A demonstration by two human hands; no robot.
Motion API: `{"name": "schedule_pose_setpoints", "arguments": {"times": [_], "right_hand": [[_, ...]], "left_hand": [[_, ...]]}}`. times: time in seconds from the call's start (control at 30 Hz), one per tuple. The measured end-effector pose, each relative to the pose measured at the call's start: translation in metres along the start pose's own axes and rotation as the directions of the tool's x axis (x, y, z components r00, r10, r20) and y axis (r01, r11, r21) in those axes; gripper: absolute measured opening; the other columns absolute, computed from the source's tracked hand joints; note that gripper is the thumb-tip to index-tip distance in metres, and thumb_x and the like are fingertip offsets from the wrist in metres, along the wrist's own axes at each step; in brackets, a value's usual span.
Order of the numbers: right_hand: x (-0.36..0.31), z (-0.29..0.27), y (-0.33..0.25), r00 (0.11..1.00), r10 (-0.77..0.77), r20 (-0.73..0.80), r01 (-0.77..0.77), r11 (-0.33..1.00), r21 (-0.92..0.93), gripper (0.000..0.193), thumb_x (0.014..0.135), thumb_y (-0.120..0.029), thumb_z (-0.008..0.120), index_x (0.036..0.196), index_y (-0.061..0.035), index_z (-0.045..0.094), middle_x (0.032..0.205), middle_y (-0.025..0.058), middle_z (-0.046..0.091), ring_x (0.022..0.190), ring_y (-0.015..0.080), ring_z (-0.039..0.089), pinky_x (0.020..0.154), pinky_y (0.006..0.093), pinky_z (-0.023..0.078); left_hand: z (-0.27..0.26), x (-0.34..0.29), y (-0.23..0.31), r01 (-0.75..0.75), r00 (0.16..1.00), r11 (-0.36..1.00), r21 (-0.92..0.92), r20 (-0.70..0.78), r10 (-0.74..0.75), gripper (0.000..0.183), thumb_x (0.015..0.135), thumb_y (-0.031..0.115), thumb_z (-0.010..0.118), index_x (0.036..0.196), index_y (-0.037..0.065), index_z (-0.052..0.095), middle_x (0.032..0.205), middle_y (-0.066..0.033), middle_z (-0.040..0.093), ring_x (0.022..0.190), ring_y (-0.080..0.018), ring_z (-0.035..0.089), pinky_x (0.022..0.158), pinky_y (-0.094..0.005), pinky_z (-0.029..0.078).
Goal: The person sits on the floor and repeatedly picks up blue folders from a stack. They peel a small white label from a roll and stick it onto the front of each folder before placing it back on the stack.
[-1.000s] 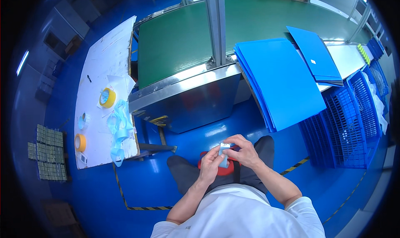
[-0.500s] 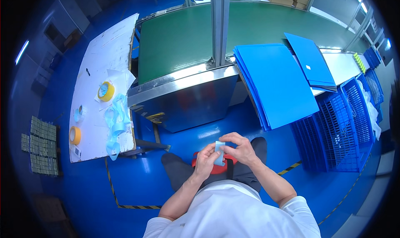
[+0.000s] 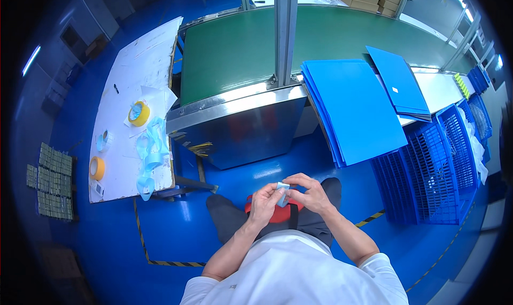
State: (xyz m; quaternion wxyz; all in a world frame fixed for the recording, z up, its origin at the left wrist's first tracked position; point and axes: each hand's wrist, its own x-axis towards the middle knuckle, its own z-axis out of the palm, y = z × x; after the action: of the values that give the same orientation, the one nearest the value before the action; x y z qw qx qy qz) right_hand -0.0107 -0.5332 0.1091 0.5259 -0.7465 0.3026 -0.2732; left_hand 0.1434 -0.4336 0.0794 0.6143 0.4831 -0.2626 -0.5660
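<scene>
The green conveyor belt (image 3: pixel 342 43) is running across the far side of the station, with a steel housing (image 3: pixel 240 126) under its near edge. To the right a stack of blue plastic sheets (image 3: pixel 355 110) is overhanging the belt's edge, and blue mesh crates (image 3: pixel 433 171) are standing beside it. On the left a white tabletop (image 3: pixel 128 80) is carrying a yellow tape roll (image 3: pixel 138 114), an orange tape roll (image 3: pixel 96 167) and loose pale blue strips (image 3: pixel 149 150).

The person is sitting with both hands raised over the lap, above a red object (image 3: pixel 278 214) resting on the thighs. Between the hands is a small pale blue piece (image 3: pixel 282 193), held in the air just above that red object. It looks light and thin, probably flexible like film or a label, so I judge it is best pinched at its edges with fingertips rather than squeezed.

The left hand (image 3: pixel 264 201) is curling mostly closed, thumb and fingers pinching the piece's lower left side. The right hand (image 3: pixel 312 193) is arching over it, fingertips closing on the upper right edge.
</scene>
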Motion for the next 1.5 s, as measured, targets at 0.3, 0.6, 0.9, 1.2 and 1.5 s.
{"name": "schedule_pose_setpoints", "arguments": {"times": [0.3,0.6,0.9,1.2,1.5], "right_hand": [[0.002,-0.001,0.002,0.998,-0.07,-0.003,0.07,0.996,-0.06,0.022,0.084,-0.012,0.071,0.104,-0.0027,0.074,0.103,0.0109,0.072,0.098,0.0247,0.069,0.086,0.0346,0.055],[-0.001,-0.001,0.005,0.974,-0.224,-0.043,0.212,0.959,-0.189,0.017,0.082,-0.008,0.071,0.097,-0.0017,0.075,0.099,0.0101,0.074,0.094,0.0243,0.069,0.084,0.0359,0.055],[-0.004,-0.005,0.005,0.983,0.178,-0.047,-0.169,0.973,0.155,0.017,0.088,-0.013,0.068,0.099,-0.0019,0.076,0.102,0.0106,0.072,0.094,0.0196,0.068,0.083,0.0312,0.053],[0.004,-0.066,-0.054,0.971,-0.061,-0.23,0.047,0.997,-0.062,0.012,0.088,-0.008,0.07,0.097,-0.0003,0.073,0.099,0.0114,0.072,0.092,0.0201,0.069,0.084,0.0313,0.053],[0.038,-0.191,-0.018,0.815,-0.563,-0.14,0.164,0.455,-0.875,0.011,0.081,-0.008,0.074,0.092,-0.0073,0.072,0.099,0.0058,0.071,0.093,0.0248,0.067,0.08,0.035,0.052]], "left_hand": [[-0.003,-0.002,-0.005,-0.007,1.0,0.999,0.038,0.001,0.007,0.022,0.099,0.007,0.059,0.115,-0.007,0.064,0.103,-0.0137,0.071,0.09,-0.0167,0.07,0.084,-0.0296,0.058],[0.0,-0.004,0.001,-0.005,1.0,0.993,0.117,0.02,0.002,0.02,0.098,0.007,0.061,0.112,-0.005,0.067,0.099,-0.0104,0.072,0.089,-0.0131,0.07,0.078,-0.0253,0.056],[0.009,-0.003,0.003,-0.032,0.999,0.987,0.159,0.013,0.031,0.019,0.098,0.008,0.062,0.112,-0.003,0.069,0.093,-0.0076,0.072,0.081,-0.0092,0.066,0.071,-0.0224,0.052],[0.02,-0.004,0.009,-0.029,0.999,0.989,0.147,0.029,0.025,0.019,0.097,0.008,0.062,0.11,-0.003,0.069,0.091,-0.0105,0.074,0.082,-0.0131,0.069,0.072,-0.0261,0.055],[0.026,-0.007,-0.005,0.033,0.999,0.994,0.1,0.0,-0.033,0.02,0.095,0.008,0.064,0.109,-0.005,0.068,0.092,-0.0124,0.073,0.081,-0.0152,0.071,0.069,-0.027,0.056]]}}
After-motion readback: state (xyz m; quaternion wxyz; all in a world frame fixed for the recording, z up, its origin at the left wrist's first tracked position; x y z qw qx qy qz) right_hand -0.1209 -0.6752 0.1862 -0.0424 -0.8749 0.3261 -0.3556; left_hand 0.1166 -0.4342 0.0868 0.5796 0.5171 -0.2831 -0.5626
